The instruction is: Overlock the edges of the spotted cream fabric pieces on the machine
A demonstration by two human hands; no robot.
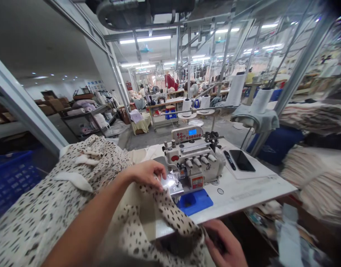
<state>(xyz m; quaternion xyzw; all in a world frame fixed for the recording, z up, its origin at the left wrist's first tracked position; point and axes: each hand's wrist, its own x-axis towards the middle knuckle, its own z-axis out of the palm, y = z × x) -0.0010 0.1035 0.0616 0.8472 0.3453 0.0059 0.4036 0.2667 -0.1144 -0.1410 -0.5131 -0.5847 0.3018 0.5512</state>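
Observation:
A cream fabric with dark spots (pixel 162 218) runs in folds from my lap area up to an overlock sewing machine (pixel 192 159), which stands on a white table (pixel 242 196). My left hand (pixel 145 174) grips the fabric's edge just beside the machine's lit presser foot (pixel 172 184). The needle area is hidden by my fingers and the glare. My right hand (pixel 223 243) sits low at the table's front edge, its fingers curled around a fold of the same fabric. More of this spotted cloth (pixel 87 163) is heaped to my left.
A blue plate (pixel 194 202) lies in front of the machine. A black phone (pixel 242 160) and a dark tool (pixel 229 160) rest on paper to its right. Thread cones (pixel 187 107) stand behind it. Stacked fabric (pixel 320 181) lies right, a blue crate (pixel 12 181) left.

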